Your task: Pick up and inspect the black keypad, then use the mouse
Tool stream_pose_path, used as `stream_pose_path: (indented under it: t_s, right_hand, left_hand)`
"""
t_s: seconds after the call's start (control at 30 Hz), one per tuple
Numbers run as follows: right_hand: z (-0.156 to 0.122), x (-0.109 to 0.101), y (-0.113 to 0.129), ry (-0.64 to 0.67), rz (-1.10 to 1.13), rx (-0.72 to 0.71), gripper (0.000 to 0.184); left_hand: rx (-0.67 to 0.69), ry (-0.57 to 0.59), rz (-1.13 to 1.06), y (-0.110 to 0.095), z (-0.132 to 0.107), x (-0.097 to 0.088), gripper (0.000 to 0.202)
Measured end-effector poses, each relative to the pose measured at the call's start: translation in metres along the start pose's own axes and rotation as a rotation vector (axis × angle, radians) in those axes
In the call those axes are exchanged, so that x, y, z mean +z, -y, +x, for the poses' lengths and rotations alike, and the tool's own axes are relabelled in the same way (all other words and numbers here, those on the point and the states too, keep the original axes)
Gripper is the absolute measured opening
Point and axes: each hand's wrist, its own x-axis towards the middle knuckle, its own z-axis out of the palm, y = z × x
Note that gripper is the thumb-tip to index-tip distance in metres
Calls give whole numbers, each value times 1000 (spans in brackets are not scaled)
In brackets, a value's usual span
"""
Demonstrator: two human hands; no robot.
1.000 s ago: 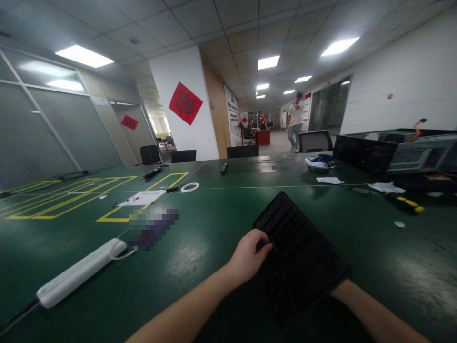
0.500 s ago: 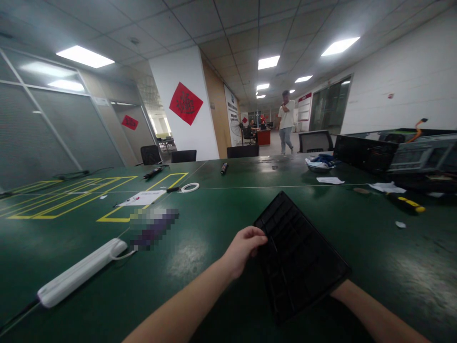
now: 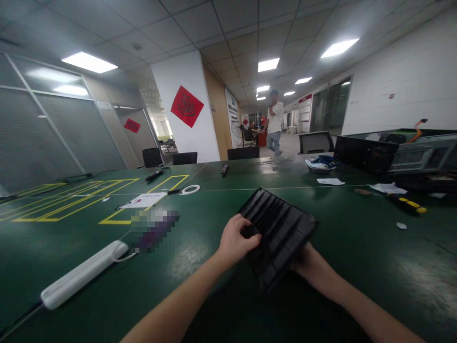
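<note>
A black rectangular tray-like panel [image 3: 280, 233] with rows of ridges and shallow cells is held tilted above the green table [image 3: 171, 305]. My left hand [image 3: 237, 240] grips its left edge, thumb on the ridged face and fingers curled at the rim. From the right, my right hand [image 3: 309, 262] supports the panel's underside; its fingers are hidden behind the panel. What exactly the panel belongs to, I cannot tell.
A white power strip [image 3: 85, 274] and a blurred-out purple item [image 3: 157, 233] lie left. Farther back are a white cable coil [image 3: 191, 189] and a paper sheet [image 3: 143, 200]. An open computer case [image 3: 367, 155] and a yellow-black screwdriver [image 3: 410, 205] are right. A person [image 3: 274, 121] walks behind.
The panel has shifted left and turned, so its ridged face shows more. More of my right hand shows below it. The person in the back has moved left.
</note>
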Motion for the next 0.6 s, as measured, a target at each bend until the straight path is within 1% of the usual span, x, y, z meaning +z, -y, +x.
stream_pose_path:
  t_s: [0.07,0.13,0.23,0.33,0.43,0.5,0.6]
  right_hand:
    - [-1,-6,3,53,-16,68,39]
    - [-2,-11,8,110,-13,157,41]
    - [-3,-13,10,134,23,226,42]
    - [-2,-11,7,129,56,214,42]
    - [-2,-9,4,111,58,186,41]
    - [-2,-9,4,100,64,177,41]
    - [-3,-11,9,103,80,185,41]
  left_hand:
    - [-144,-19,196,18,21,-11,26]
    - [-332,-15,427,40,46,-20,33]
    - [-487,-37,559,70,76,-30,46]
    - [-582,-59,621,92,92,-30,54]
    - [-645,-54,660,105,96,-25,53]
    - [-654,-51,676,108,95,-22,52]
    - [-617,-91,709,104,91,-21,52]
